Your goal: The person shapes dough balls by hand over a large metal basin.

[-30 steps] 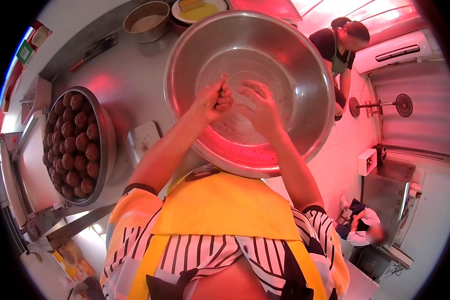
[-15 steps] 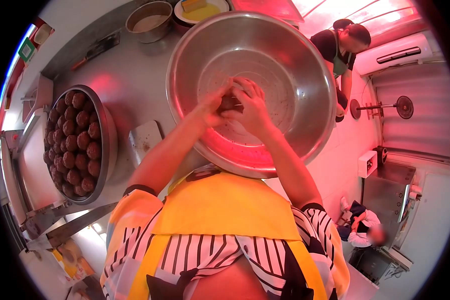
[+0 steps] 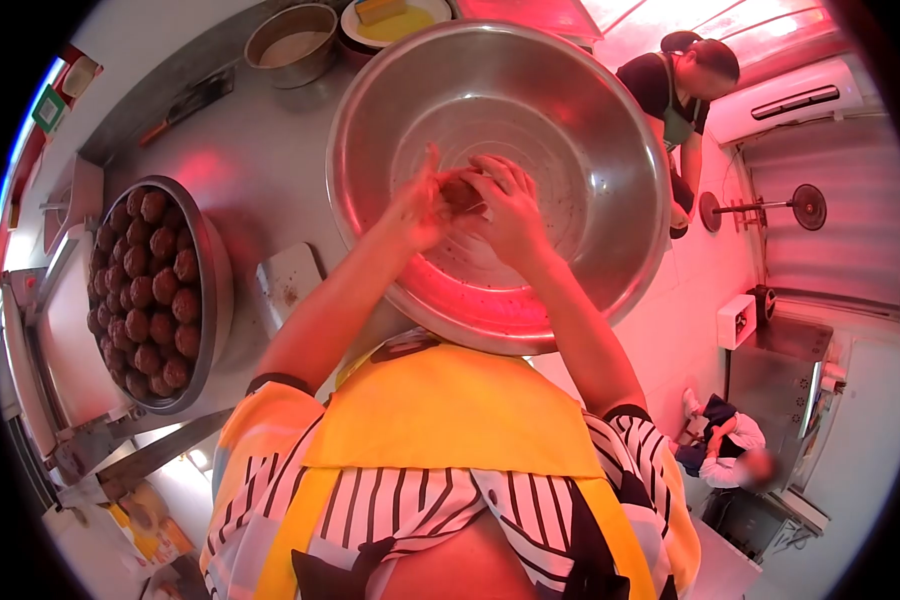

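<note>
A brown meatball (image 3: 459,193) is cupped between my two hands, over the inside of a large steel basin (image 3: 600,130). My left hand (image 3: 417,210) presses against its left side, slightly blurred, with one finger pointing up. Curved over the ball from the other side is my right hand (image 3: 510,212), fingers bent. Part of the ball is hidden by the fingers. Small brown smears stick to the basin's floor. To the left, a deep metal bowl (image 3: 210,290) holds many round brown meatballs (image 3: 150,290) piled up.
A flat metal scraper (image 3: 288,285) lies between bowl and basin. Farther back are a knife (image 3: 185,105), a round metal pan (image 3: 292,50) and a plate with a yellow sponge (image 3: 380,12). One person (image 3: 680,90) stands at right; another (image 3: 730,440) sits lower right.
My hands have turned against each other around the meatball; the left has shifted slightly left with a finger raised, and more of the ball shows. The view has moved a little.
</note>
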A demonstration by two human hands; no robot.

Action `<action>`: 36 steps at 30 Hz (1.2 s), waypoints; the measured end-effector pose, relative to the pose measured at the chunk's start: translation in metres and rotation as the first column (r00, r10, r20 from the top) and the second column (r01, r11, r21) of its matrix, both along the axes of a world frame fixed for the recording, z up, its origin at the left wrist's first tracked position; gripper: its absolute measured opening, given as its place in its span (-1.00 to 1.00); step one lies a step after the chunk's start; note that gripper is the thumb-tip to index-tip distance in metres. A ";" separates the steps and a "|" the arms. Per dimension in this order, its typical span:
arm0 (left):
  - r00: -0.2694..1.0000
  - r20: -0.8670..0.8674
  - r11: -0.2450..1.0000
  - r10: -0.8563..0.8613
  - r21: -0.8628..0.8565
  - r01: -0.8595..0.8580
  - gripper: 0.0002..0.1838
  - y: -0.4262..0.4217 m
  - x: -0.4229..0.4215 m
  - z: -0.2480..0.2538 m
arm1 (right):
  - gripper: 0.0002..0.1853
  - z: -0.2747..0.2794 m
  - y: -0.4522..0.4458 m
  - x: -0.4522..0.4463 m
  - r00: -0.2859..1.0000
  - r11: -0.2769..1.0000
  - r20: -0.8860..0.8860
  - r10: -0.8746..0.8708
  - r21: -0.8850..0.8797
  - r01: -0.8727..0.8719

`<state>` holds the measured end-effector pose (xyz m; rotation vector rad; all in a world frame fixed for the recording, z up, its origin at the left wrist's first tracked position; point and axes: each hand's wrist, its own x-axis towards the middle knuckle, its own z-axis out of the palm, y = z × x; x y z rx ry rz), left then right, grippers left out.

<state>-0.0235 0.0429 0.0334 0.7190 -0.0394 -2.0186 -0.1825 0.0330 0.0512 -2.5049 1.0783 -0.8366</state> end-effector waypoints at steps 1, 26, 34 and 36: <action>0.998 -0.025 0.998 -0.049 -0.051 0.047 -0.23 0.001 0.005 -0.007 | -0.48 -0.010 -0.006 -0.003 1.000 1.000 0.026 -0.002 0.014 0.001; 0.986 0.138 0.995 0.093 -0.041 -0.088 -0.74 -0.009 0.031 -0.016 | -0.84 -0.115 -0.006 -0.014 0.787 0.891 -0.498 0.363 0.434 -0.136; 0.952 0.044 0.951 0.304 0.050 -0.306 -0.78 -0.011 0.034 -0.026 | -0.85 -0.150 0.003 0.005 0.747 0.915 -0.542 0.386 0.331 -0.233; 0.942 0.045 0.940 0.332 0.067 -0.335 -0.78 -0.011 0.035 -0.027 | -0.85 -0.154 0.003 0.002 0.751 0.917 -0.540 0.380 0.329 -0.228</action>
